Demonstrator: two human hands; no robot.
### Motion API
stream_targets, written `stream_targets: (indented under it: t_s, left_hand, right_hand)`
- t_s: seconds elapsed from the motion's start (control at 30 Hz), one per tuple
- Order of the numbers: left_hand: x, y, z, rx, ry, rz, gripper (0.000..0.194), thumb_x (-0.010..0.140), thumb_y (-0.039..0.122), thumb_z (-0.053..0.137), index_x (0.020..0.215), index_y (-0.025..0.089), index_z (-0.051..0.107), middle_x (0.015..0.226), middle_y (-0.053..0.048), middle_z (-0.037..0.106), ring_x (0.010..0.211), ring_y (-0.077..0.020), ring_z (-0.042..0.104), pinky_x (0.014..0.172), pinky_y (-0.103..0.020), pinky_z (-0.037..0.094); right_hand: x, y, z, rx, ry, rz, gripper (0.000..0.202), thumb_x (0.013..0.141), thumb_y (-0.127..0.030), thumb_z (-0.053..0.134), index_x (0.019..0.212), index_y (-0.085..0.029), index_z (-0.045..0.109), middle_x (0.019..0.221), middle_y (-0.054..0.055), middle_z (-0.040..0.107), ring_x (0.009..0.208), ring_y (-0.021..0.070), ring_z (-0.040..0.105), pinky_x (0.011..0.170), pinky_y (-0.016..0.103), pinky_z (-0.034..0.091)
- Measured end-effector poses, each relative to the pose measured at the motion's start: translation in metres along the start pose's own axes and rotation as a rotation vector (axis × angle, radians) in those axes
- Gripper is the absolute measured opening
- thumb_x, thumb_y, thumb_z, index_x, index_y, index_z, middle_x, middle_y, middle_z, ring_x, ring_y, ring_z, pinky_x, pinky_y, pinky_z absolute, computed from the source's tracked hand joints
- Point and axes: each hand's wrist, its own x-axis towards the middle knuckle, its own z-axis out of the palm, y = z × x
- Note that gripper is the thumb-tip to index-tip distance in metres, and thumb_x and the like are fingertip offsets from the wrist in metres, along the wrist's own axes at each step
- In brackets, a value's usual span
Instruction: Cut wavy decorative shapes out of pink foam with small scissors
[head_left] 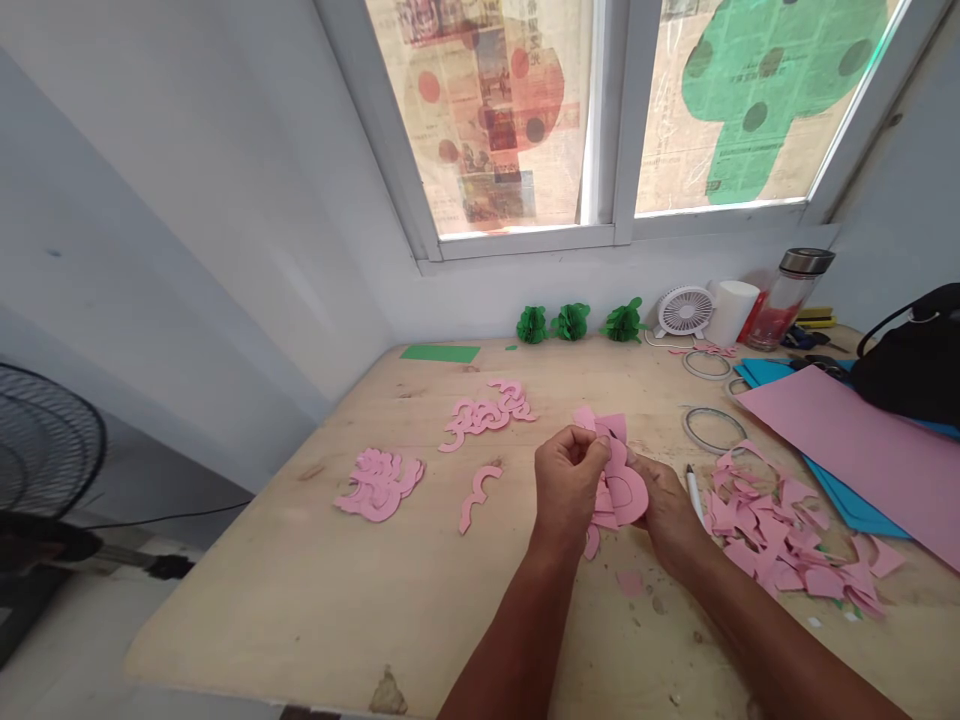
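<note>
Above the wooden table I hold a pink paper cutout (627, 492) with a rounded, wavy edge and a curved line on it. My left hand (568, 485) pinches its upper left side, thumb against fingers. At its right edge my right hand (667, 510) grips it, with the fingers partly hidden behind the paper. More pink paper pieces (603, 512) show below and behind the cutout; whether they are held or lie on the table I cannot tell. Left of my hands lies a wavy pink strip (478, 497), near a pile of similar strips (487, 412) and a stack of scalloped pink shapes (381, 484).
Pink scraps (780, 530) and a white pen (694, 492) lie to the right, near tape rolls (714, 428) and pink sheets (855, 450) over blue ones. A small fan (685, 312), a glass bottle (787, 300) and green paper balls (573, 322) stand along the wall.
</note>
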Motion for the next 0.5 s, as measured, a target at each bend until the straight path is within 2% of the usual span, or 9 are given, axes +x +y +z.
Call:
stream_targets:
  t_s: [0.5]
  left_hand:
    - [-0.0021,0.0030,0.0034,-0.059,0.006,-0.034,0.015,0.064,0.021,0.062,0.055,0.014,0.052,0.053,0.003,0.048,0.051,-0.0077,0.043,0.053,-0.021,0.037]
  right_hand:
    - [-0.0014,0.0010,0.0011,0.018,-0.007,-0.035,0.038,0.070,-0.050,0.059,0.054,-0.017,0.049,0.049,-0.003,0.042,0.048,0.0105,0.036,0.044,0.022,0.033]
